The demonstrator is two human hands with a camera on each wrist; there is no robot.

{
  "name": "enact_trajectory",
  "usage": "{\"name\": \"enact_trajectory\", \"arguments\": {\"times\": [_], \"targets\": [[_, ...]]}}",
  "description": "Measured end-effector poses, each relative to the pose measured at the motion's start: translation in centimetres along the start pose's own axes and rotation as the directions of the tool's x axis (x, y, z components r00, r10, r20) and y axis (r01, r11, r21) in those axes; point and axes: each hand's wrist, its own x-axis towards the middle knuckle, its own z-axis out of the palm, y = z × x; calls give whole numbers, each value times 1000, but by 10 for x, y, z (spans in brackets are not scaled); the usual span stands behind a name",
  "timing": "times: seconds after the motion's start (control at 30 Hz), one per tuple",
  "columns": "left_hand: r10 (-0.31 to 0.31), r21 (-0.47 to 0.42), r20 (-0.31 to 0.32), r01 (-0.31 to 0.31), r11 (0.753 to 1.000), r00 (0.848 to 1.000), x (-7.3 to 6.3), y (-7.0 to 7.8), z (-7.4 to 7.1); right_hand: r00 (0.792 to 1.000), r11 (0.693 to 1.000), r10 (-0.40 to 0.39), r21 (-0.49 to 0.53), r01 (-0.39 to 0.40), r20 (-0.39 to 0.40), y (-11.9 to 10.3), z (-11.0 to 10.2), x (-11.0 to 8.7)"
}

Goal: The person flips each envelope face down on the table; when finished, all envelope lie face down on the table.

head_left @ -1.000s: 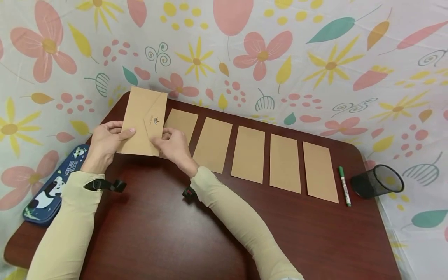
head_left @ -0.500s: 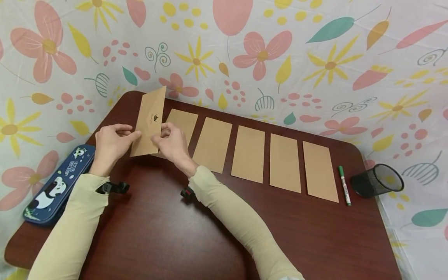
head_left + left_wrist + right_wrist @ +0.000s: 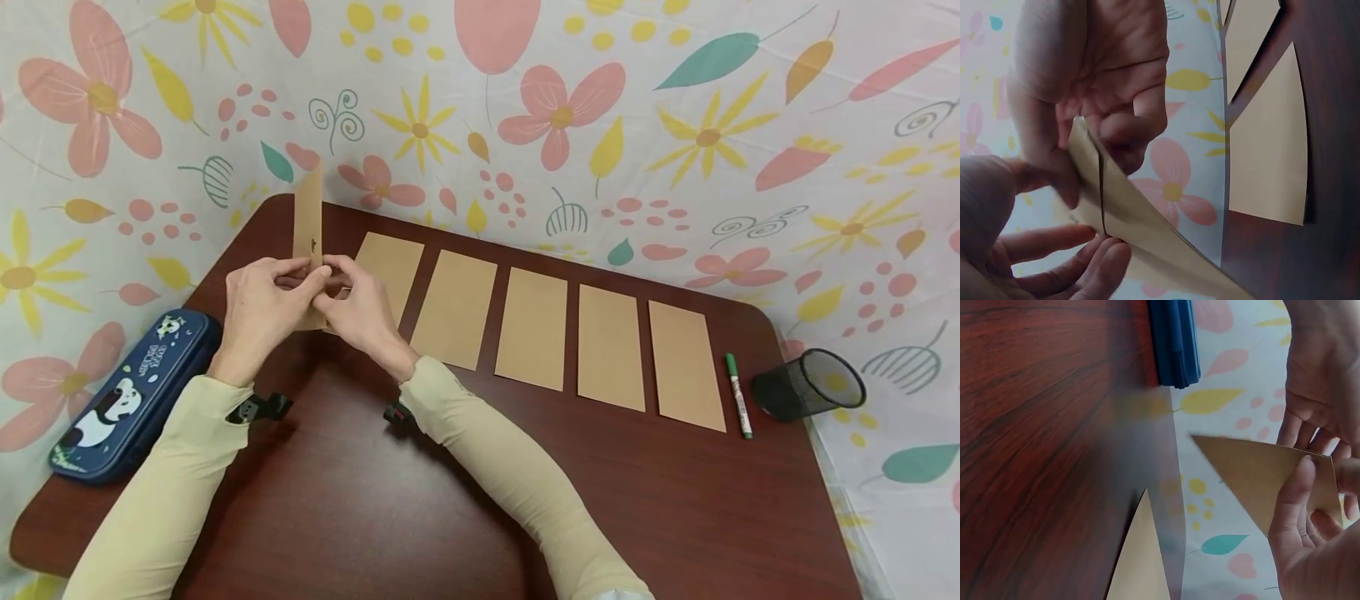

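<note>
A brown kraft envelope (image 3: 307, 208) with a small dark printed mark stands upright, turned nearly edge-on, above the far left of the table. My right hand (image 3: 362, 307) pinches its right edge low down, thumb in front. My left hand (image 3: 262, 310) has thumb and fingers at the lower part of the same envelope, close against the right fingertips. In the left wrist view a dark fold or slit line runs across the envelope (image 3: 1147, 228) between the two hands. The right wrist view shows the right thumb lying on the envelope's plain face (image 3: 1247, 472). The fingers hide its lower end.
Several more brown envelopes lie flat in a row, such as the middle one (image 3: 531, 329). A green-capped marker (image 3: 738, 397) and black mesh pen cup (image 3: 808, 387) are at the right. A blue panda pencil case (image 3: 135, 396) lies on the left of the dark wooden table (image 3: 360, 483).
The envelope has turned from facing me, flap visible, to nearly edge-on. My left hand has moved right, towards the right hand, which has shifted slightly left.
</note>
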Motion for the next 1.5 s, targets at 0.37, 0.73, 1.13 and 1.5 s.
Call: {"name": "enact_trajectory", "arguments": {"times": [0.37,0.73,1.13,1.5], "targets": [[-108,-29,-44,107,994,993,0,5,-5,984,997,-76,4,77,163,-1,-1,0],[-257,-43,-71,254,966,964,4,-2,-11,976,996,-75,-36,84,206,3,1,3],[-435,-269,96,444,855,895,11,-14,-20,994,993,107,-59,-107,0,22,1,14],[-403,-139,82,411,901,912,23,-30,-19,974,955,217,-194,-226,-67,22,8,24]]}}
